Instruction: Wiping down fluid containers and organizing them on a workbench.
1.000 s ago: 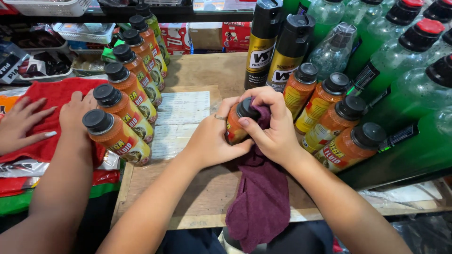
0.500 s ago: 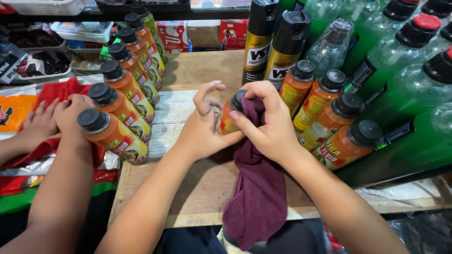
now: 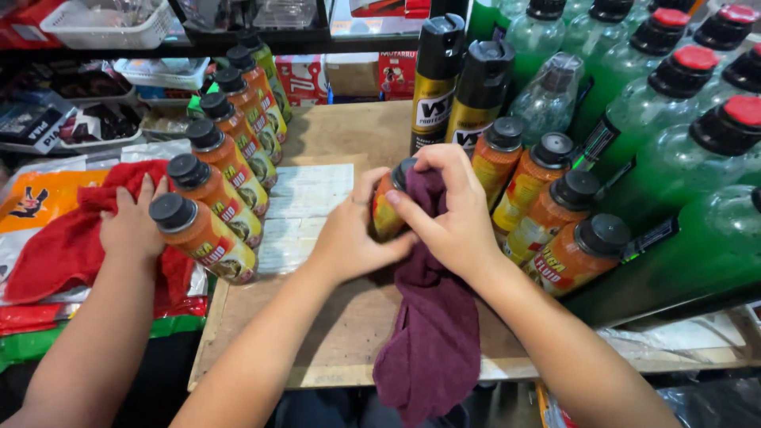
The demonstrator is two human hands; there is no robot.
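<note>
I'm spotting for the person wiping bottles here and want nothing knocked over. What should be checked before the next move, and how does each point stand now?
1. Left hand has hold of the small orange plastic bottle with the black cap: ok.
2. Right hand presses the maroon cloth against the bottle: ok.
3. Cloth tail hangs over the front edge of the wooden board, away from the standing bottles: ok.
4. Row of orange bottles stands upright close beside the right hand: not ok, little room.
5. Another person's hand rests on the red cloth, apart from the held bottle: ok.
6. Held bottle's cap tight: cannot tell.
</note>
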